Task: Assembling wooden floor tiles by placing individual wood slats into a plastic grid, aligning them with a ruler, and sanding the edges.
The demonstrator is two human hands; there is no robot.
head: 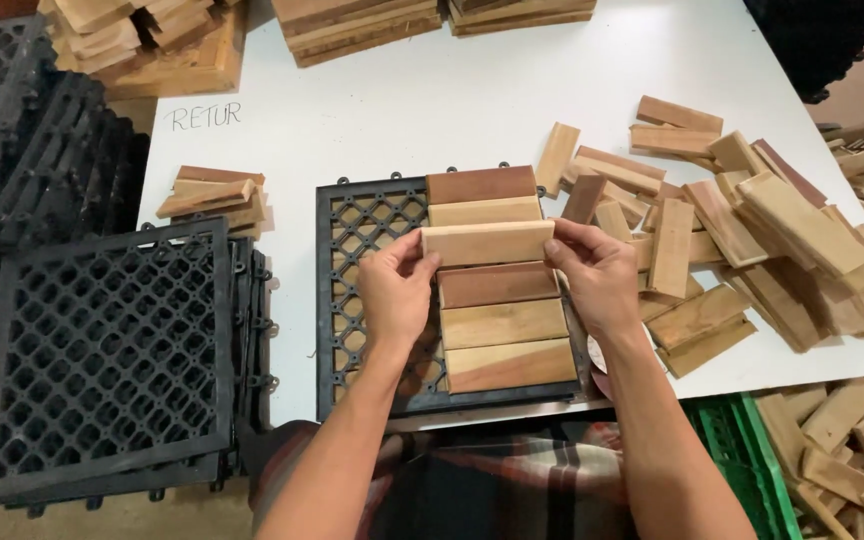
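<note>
A black plastic lattice base (362, 235) lies on the white table (432, 110) in front of me. Several short wooden slats (502, 325) lie side by side on its right half. Between both hands I hold one pale wooden slat (487, 243) level over the third row. My left hand (395, 290) pinches its left end. The slat's right end is gripped by my right hand (597, 275). The base's left half shows bare lattice.
A heap of loose wooden slats (752, 230) covers the table's right side. A small slat stack (214, 195) sits at the left. Black lattice bases (107, 350) are stacked at my left. A green crate (742, 450) and more slats lie lower right. Wooden stacks (362, 25) stand far back.
</note>
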